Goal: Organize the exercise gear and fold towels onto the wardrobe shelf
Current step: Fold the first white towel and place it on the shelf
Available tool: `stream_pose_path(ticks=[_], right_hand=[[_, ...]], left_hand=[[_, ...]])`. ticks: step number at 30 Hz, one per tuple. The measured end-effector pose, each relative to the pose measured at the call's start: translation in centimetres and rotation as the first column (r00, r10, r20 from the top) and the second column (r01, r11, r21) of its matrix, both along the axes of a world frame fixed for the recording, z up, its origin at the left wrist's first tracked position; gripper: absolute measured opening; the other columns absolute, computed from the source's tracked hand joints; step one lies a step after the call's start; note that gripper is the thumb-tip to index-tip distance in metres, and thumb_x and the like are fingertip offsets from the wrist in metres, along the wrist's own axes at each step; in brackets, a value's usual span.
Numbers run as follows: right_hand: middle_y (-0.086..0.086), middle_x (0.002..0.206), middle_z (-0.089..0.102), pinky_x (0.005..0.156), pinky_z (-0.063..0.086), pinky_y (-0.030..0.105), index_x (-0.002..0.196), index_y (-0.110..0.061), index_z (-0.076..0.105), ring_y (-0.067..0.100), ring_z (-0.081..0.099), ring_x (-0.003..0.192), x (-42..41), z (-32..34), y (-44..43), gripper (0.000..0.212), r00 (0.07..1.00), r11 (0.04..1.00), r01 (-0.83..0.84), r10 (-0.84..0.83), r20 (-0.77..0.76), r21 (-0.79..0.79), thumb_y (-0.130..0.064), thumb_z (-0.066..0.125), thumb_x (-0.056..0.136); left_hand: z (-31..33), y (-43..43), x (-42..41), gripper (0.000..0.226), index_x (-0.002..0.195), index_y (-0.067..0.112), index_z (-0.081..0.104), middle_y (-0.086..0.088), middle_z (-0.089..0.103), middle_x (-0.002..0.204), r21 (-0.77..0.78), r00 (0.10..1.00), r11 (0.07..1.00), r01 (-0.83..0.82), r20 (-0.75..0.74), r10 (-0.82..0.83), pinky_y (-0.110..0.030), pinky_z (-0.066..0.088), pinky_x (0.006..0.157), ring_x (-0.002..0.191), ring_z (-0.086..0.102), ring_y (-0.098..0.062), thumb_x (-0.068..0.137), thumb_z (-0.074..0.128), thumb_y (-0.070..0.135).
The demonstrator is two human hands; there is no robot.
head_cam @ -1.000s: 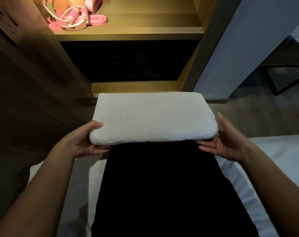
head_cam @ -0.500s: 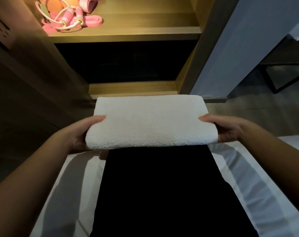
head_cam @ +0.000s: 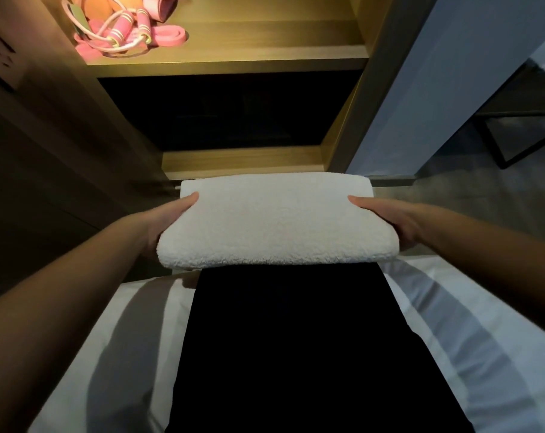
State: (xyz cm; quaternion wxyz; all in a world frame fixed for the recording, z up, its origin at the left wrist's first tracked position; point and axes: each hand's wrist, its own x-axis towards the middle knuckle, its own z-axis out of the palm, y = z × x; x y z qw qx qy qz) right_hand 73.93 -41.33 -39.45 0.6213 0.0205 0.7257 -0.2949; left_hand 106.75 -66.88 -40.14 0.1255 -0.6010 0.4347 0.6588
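A dim bedroom, with a white bed sheet spread across the bottom of the view and a wide band of black fabric down its middle; whether that is clothing or a laid-out cloth cannot be told.

Just above the fabric, the folded white towel is held in the air, level, in front of the wardrobe. The left hand grips its left end and the right hand its right end. Each thumb lies flat on top, and the fingers are hidden underneath.

The towel looks thick, soft and light, with a plush terry pile, so it should not slip. Being limp, it would likely sag or unfold if taken by one corner, so the two short ends, supported from below, are the sensible hold. Its long axis runs left to right. The rounded fold faces the person and the far long edge points at the wardrobe.

Beyond it are the lower shelf and a dark compartment. Higher up, the lit upper shelf carries a pink jump rope and a pink resistance band at its left side.
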Motion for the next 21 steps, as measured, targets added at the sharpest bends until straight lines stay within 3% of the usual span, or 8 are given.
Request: stream_pose_path(ticks=[3, 6, 9, 12, 14, 17, 19, 21], right_hand=[[0.013, 0.108, 0.071, 0.095, 0.048, 0.043, 0.116, -0.012, 0.061, 0.032, 0.064, 0.103, -0.6, 0.7, -0.5, 0.052, 0.996, 0.996, -0.074, 0.076, -0.037, 0.048, -0.055, 0.064, 0.085], [0.013, 0.090, 0.074, 0.077, 0.053, 0.038, 0.115, -0.011, 0.061, 0.031, 0.067, 0.088, -0.6, 1.0, -1.2, 0.039, 0.995, 0.996, -0.052, 0.057, -0.078, 0.074, -0.039, 0.063, 0.088], [0.011, 0.069, 0.073, 0.062, 0.053, 0.032, 0.101, -0.013, 0.061, 0.028, 0.070, 0.068, 0.4, 0.8, -1.8, 0.039, 0.994, 0.999, -0.013, 0.016, -0.106, 0.031, -0.050, 0.053, 0.092], [0.009, 0.084, 0.075, 0.061, 0.051, 0.031, 0.104, -0.016, 0.062, 0.026, 0.069, 0.079, 1.9, 0.9, -1.5, 0.055, 0.996, 0.999, 0.000, -0.004, -0.086, -0.046, -0.067, 0.053, 0.086], [0.004, 0.101, 0.072, 0.061, 0.050, 0.029, 0.105, -0.023, 0.062, 0.020, 0.068, 0.088, 2.7, 1.1, -0.7, 0.049, 0.967, 0.986, 0.003, -0.045, -0.252, -0.164, -0.066, 0.059, 0.082], [-0.019, 0.102, 0.063, 0.067, 0.049, 0.022, 0.107, -0.032, 0.055, 0.002, 0.063, 0.095, 3.5, 2.2, 0.1, 0.049, 0.669, 0.875, -0.252, -0.152, -0.728, -0.414, -0.067, 0.065, 0.073], [-0.027, 0.101, 0.055, 0.068, 0.044, 0.016, 0.115, -0.031, 0.046, -0.007, 0.057, 0.089, 4.4, 3.5, 0.3, 0.062, 0.498, 0.789, -0.421, -0.212, -0.841, -0.448, -0.068, 0.065, 0.068], [-0.023, 0.098, 0.052, 0.066, 0.040, 0.020, 0.121, -0.021, 0.048, 0.000, 0.054, 0.084, 4.9, 4.3, 0.6, 0.073, 0.366, 0.756, -0.516, -0.231, -0.902, -0.403, -0.068, 0.063, 0.067]], left_hand=[[0.7, -0.2, -1.2, 0.076, 0.114, 0.015, 0.062, -0.017, 0.073, 0.102, -0.045, 0.994, 0.997, 0.064, 0.088, -0.060, -0.045, 0.051, 0.092, 0.097, 0.069, -0.035, 0.078, 0.047, 0.081], [1.1, -0.3, -2.5, 0.053, 0.119, 0.011, 0.059, -0.012, 0.073, 0.082, -0.089, 0.994, 0.994, 0.058, 0.098, -0.049, -0.037, 0.051, 0.068, 0.076, 0.068, -0.030, 0.094, 0.050, 0.057], [1.3, 0.0, -2.9, 0.045, 0.121, 0.012, 0.057, -0.009, 0.073, 0.074, -0.079, 0.999, 0.996, 0.033, 0.027, -0.031, -0.036, 0.047, 0.063, 0.069, 0.067, -0.025, 0.099, 0.045, 0.049], [1.1, 0.1, -3.0, 0.071, 0.131, 0.014, 0.054, -0.010, 0.066, 0.121, -0.155, 0.996, 0.985, 0.081, -0.024, -0.086, -0.036, 0.045, 0.073, 0.097, 0.063, -0.027, 0.087, 0.047, 0.069], [0.5, 0.2, -2.7, 0.086, 0.141, 0.008, 0.043, -0.013, 0.050, 0.141, -0.299, 0.989, 0.944, 0.140, 0.092, -0.117, -0.038, 0.043, 0.088, 0.115, 0.055, -0.031, 0.083, 0.052, 0.072], [-0.7, 0.2, -2.1, 0.063, 0.111, 0.008, 0.058, -0.009, 0.061, 0.116, -0.269, 0.977, 0.945, 0.188, 0.146, -0.153, -0.038, 0.044, 0.080, 0.095, 0.059, -0.027, 0.088, 0.050, 0.066], [-0.5, -0.1, -2.2, 0.056, 0.096, 0.014, 0.060, -0.004, 0.064, 0.101, -0.164, 0.963, 0.953, 0.255, 0.135, -0.235, -0.034, 0.042, 0.066, 0.084, 0.060, -0.022, 0.090, 0.043, 0.067], [0.0, -0.5, -2.7, 0.056, 0.100, 0.018, 0.059, -0.004, 0.065, 0.103, -0.092, 0.933, 0.932, 0.350, 0.125, -0.338, -0.033, 0.042, 0.065, 0.088, 0.061, -0.021, 0.089, 0.040, 0.069]])
